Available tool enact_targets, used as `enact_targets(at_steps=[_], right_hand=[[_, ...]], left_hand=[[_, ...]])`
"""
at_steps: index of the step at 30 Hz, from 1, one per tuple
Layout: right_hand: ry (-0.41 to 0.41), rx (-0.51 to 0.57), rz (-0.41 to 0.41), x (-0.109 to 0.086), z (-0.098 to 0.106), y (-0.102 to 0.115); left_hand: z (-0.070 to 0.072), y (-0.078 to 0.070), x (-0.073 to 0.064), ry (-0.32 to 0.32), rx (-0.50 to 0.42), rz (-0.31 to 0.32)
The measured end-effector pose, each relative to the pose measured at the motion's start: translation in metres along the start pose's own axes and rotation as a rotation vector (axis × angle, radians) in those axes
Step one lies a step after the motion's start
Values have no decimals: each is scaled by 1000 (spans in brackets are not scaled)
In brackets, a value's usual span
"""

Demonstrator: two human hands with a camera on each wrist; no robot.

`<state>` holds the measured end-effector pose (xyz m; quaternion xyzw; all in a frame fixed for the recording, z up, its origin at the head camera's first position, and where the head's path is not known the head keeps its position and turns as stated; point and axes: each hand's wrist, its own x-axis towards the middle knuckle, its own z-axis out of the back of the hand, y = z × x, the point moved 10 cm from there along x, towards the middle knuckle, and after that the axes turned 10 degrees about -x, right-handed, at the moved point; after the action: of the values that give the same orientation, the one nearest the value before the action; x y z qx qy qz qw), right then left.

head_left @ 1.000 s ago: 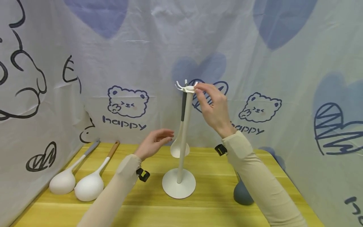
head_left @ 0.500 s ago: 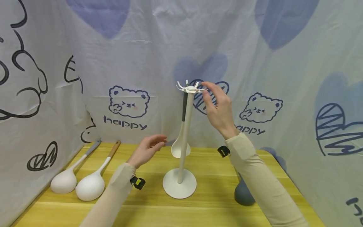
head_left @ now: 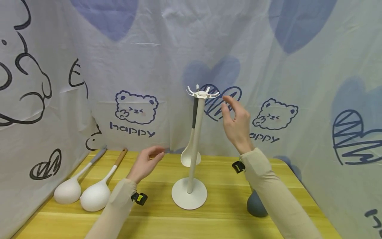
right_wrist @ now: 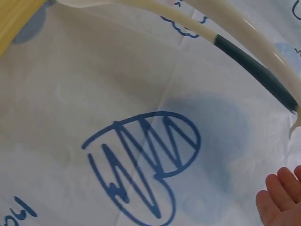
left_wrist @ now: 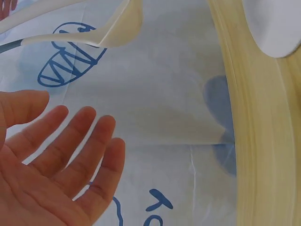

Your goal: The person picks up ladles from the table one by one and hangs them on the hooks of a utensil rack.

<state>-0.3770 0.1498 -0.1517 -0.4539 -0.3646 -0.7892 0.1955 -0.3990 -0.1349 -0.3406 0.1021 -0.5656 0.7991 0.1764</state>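
Note:
A white utensil stand (head_left: 190,193) with a ring of hooks (head_left: 202,94) on top stands mid-table. From a back hook hangs a white ladle (head_left: 186,156) with a dark grey handle (head_left: 195,113), partly behind the pole. My right hand (head_left: 237,127) is in the air right of the hooks, apart from them, thumb and fingers spread and holding nothing. Lower down, left of the pole, my left hand (head_left: 146,164) hovers with its fingers loosely bent and nothing in it. The left wrist view shows that palm (left_wrist: 42,179) turned up, below the hanging ladle's bowl (left_wrist: 123,26).
At the left of the wooden table lie two white ladles, one with a grey handle (head_left: 98,154), one with a brown handle (head_left: 120,157). A dark blue utensil head (head_left: 256,204) lies at right, partly behind my right forearm. Printed cloth (head_left: 167,66) hangs behind.
My right hand has let go of the top of the stand and moved right and down. My left hand has drawn back left and down from the ladle.

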Motion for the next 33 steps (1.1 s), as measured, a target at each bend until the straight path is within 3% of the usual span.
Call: enact_targets(at_steps=[10,15,26,33], right_hand=[[78,-49,-129,-33,-2,-40],[108,-99,-178,-54,-4,-62],[374,-192,-311,-101,-28,-100],[435,-219,-335,-122,-37,-108]], left_hand=[[14,9,-11,-48,73,33],[19,11,-17,-36,123,36],[33,12,-28,-41,171,40],[35,16,-31,-32,181,68]])
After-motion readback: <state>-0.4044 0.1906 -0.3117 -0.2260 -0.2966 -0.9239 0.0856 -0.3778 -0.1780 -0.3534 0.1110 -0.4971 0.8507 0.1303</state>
